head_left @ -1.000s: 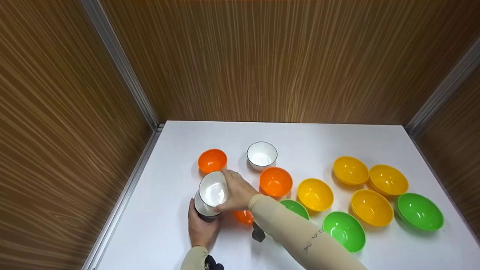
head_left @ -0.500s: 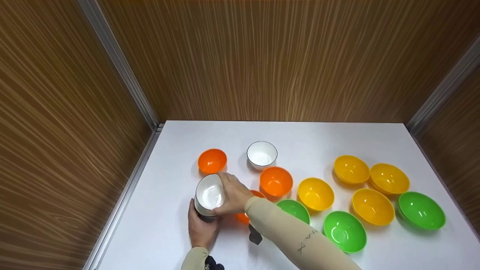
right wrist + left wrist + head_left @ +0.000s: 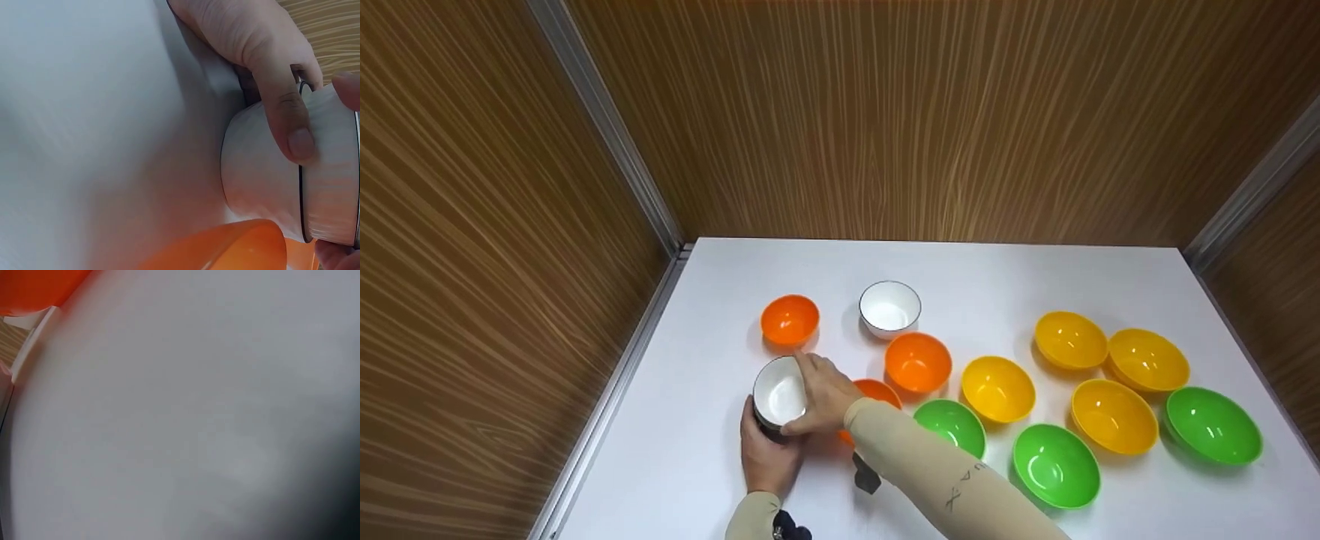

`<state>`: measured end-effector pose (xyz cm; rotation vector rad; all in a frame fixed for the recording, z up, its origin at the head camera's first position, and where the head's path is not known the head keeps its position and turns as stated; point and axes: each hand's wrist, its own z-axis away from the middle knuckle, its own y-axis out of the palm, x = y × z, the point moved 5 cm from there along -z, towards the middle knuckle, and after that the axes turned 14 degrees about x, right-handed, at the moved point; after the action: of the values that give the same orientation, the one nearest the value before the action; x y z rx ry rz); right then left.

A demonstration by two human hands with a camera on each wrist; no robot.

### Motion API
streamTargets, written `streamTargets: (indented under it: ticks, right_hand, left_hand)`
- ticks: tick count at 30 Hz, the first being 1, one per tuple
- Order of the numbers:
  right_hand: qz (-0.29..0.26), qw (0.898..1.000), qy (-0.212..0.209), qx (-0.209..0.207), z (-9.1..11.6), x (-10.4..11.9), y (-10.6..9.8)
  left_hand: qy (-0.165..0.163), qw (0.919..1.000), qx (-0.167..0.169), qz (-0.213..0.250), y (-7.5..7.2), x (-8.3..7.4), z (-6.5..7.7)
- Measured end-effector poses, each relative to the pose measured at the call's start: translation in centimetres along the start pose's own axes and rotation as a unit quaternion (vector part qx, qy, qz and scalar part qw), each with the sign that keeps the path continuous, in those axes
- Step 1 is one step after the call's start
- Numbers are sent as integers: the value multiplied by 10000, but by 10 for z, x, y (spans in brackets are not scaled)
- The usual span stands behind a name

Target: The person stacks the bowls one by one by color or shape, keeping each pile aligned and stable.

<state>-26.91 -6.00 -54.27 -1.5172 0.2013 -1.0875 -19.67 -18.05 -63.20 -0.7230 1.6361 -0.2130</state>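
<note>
My right hand (image 3: pixel 829 397) grips the rim of a white bowl (image 3: pixel 776 394) with a thin dark edge, left of the table's middle. That bowl sits nested in a second white bowl (image 3: pixel 259 163), which the upper one mostly hides from above. Around the lower bowl curls my left hand (image 3: pixel 769 461), its thumb lying across the dark rim in the right wrist view. An orange bowl (image 3: pixel 877 390), partly behind my right forearm, stands just right of the pair. Another orange bowl (image 3: pixel 790 321) is right behind them. The left wrist view holds mostly blurred white tabletop (image 3: pixel 169 399).
A single white bowl (image 3: pixel 890 307) stands toward the back, with an orange bowl (image 3: pixel 919 364) in front of it. Several yellow bowls (image 3: pixel 997 390) and green bowls (image 3: pixel 1056 466) spread over the right side. Wood-grain panels (image 3: pixel 930 120) enclose the table.
My right hand has lowered the upper white bowl down into the lower one, so the gap between their rims has shrunk. The left hand has kept its hold in place.
</note>
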Motion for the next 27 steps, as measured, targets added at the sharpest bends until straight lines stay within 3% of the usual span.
streamTargets:
  ticks: [13, 21, 27]
  right_hand:
    - [894, 9944, 479, 290, -4, 3, 7]
    - [900, 9925, 621, 540, -1, -2, 11]
    - [463, 9953, 585, 613, -1, -4, 12]
  left_hand:
    - [-54, 10000, -56, -50, 1, -2, 1]
    - [-61, 9996, 13, -268, 3, 0, 1]
    - [39, 9996, 41, -262, 2, -2, 0]
